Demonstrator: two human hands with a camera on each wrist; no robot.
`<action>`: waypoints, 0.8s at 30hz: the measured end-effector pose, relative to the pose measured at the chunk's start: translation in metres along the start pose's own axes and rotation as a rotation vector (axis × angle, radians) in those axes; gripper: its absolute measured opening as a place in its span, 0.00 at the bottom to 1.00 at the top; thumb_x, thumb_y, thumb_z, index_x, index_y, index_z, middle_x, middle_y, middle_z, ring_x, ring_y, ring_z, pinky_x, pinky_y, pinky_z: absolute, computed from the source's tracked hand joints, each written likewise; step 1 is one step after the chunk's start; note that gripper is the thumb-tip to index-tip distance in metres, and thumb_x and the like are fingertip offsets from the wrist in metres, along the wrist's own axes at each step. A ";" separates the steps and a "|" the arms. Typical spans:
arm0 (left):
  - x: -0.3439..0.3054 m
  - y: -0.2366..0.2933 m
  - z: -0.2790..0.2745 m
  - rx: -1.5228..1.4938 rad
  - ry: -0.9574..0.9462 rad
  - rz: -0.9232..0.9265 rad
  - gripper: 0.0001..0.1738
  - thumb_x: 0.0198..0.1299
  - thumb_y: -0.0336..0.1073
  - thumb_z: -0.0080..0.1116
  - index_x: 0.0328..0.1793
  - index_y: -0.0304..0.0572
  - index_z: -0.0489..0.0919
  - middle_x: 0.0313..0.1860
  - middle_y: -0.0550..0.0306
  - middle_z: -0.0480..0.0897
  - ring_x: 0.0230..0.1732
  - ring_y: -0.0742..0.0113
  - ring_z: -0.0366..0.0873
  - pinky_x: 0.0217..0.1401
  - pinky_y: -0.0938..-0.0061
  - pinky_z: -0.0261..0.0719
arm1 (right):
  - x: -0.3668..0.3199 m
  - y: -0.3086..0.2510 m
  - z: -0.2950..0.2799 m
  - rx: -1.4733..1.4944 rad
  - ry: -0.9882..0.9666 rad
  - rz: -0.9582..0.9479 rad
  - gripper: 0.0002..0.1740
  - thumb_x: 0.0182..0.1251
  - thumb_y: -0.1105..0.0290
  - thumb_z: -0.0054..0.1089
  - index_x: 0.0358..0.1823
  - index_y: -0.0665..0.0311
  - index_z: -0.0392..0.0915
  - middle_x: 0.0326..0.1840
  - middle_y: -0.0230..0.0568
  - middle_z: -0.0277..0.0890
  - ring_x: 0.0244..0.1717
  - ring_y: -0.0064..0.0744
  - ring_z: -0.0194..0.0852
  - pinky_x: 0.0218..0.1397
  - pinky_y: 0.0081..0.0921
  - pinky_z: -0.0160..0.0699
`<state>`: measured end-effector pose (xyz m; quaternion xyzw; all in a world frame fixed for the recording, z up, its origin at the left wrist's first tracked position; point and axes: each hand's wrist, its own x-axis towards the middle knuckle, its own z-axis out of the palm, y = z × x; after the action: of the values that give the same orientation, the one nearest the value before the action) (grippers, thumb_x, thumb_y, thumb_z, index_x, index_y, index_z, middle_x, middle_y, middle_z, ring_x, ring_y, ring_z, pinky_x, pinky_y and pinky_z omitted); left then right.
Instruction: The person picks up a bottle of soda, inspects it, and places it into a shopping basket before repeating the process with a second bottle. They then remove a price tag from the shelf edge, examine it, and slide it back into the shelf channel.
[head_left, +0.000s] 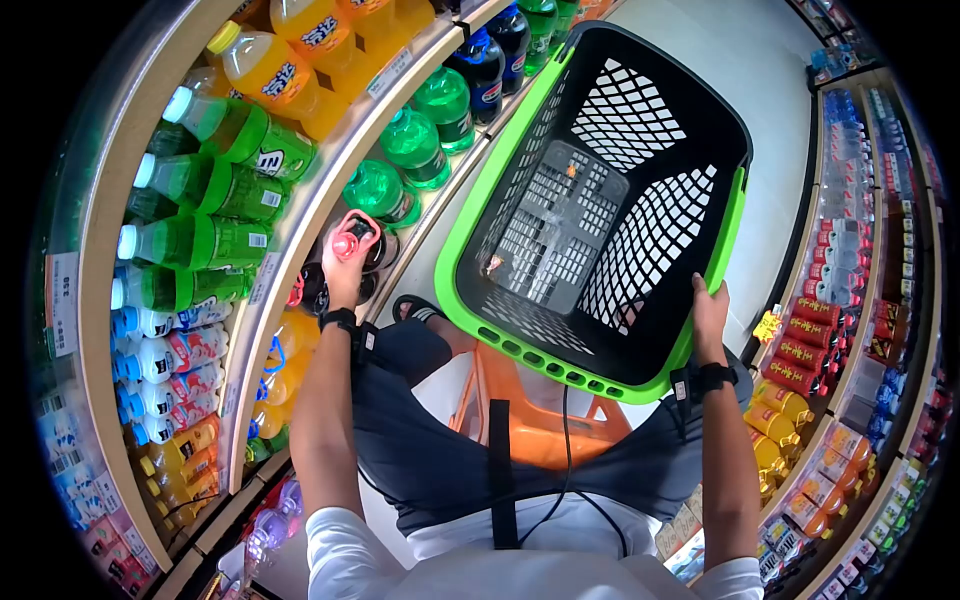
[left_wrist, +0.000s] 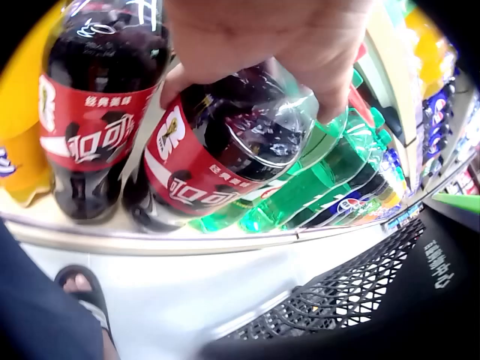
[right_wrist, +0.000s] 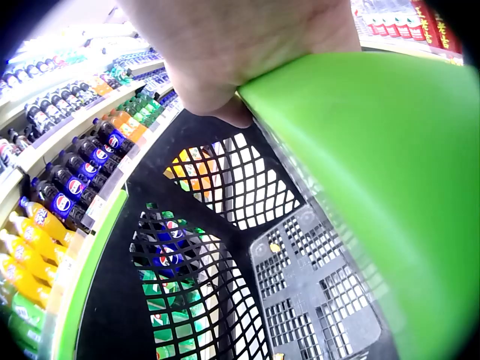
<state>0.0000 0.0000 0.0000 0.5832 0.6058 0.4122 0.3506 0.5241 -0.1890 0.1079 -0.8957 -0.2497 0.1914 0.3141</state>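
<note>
My left hand (head_left: pixel 345 272) grips a large cola bottle (left_wrist: pixel 217 161) with a red label by its top, at the lower shelf on the left. A pinkish-red carry loop (head_left: pixel 358 226) shows by the cap. In the left wrist view this bottle leans, while a second cola bottle (left_wrist: pixel 94 120) stands upright beside it. My right hand (head_left: pixel 711 315) holds the bright green rim (head_left: pixel 738 225) of a black shopping basket (head_left: pixel 548 160), thumb on the inner side. The basket lies open towards me, with only a few small scraps on its grid bottom.
Green soda bottles (head_left: pixel 412 145) and dark Pepsi bottles (head_left: pixel 480 75) line the lower shelf beyond the cola. Bottles of green and orange drinks (head_left: pixel 265 75) fill the shelf above. An orange stool (head_left: pixel 535 440) stands between my legs. Another stocked shelf (head_left: pixel 820 330) runs along the right.
</note>
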 end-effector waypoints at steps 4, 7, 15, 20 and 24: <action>0.006 0.021 -0.005 0.010 0.017 0.138 0.26 0.49 0.31 0.73 0.55 0.34 0.78 0.57 0.48 0.77 0.58 0.60 0.76 0.62 0.69 0.72 | 0.012 0.004 0.020 0.054 0.006 -0.041 0.16 0.65 0.62 0.58 0.40 0.71 0.72 0.27 0.39 0.73 0.28 0.30 0.71 0.35 0.30 0.70; -0.016 0.045 0.003 0.075 -0.066 0.152 0.20 0.46 0.25 0.71 0.48 0.33 0.81 0.53 0.52 0.80 0.57 0.58 0.76 0.63 0.68 0.71 | 0.018 0.004 0.004 0.008 0.002 -0.061 0.16 0.65 0.61 0.58 0.38 0.71 0.73 0.26 0.40 0.73 0.28 0.30 0.71 0.35 0.30 0.70; -0.067 0.128 -0.051 -0.049 0.018 0.139 0.18 0.48 0.21 0.68 0.47 0.29 0.79 0.49 0.52 0.83 0.59 0.62 0.74 0.65 0.69 0.68 | 0.015 0.001 0.001 -0.122 0.046 -0.031 0.26 0.58 0.52 0.59 0.44 0.70 0.76 0.34 0.57 0.81 0.38 0.56 0.81 0.46 0.43 0.77; -0.128 0.222 -0.074 -0.036 0.029 0.185 0.08 0.50 0.20 0.66 0.38 0.32 0.81 0.48 0.49 0.82 0.60 0.57 0.74 0.69 0.63 0.65 | 0.003 0.000 0.001 -0.113 0.251 -0.169 0.34 0.52 0.54 0.60 0.58 0.68 0.72 0.55 0.57 0.71 0.62 0.57 0.63 0.69 0.47 0.57; -0.167 0.294 -0.083 -0.269 0.126 0.125 0.12 0.57 0.26 0.64 0.47 0.34 0.79 0.54 0.48 0.80 0.59 0.60 0.75 0.65 0.66 0.69 | -0.076 -0.065 -0.024 0.108 0.105 -0.678 0.37 0.55 0.60 0.59 0.64 0.73 0.60 0.62 0.65 0.63 0.71 0.68 0.49 0.75 0.50 0.46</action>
<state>0.0605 -0.1798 0.2923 0.5406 0.5285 0.5464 0.3603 0.4533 -0.1990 0.1822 -0.7524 -0.5063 0.0428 0.4191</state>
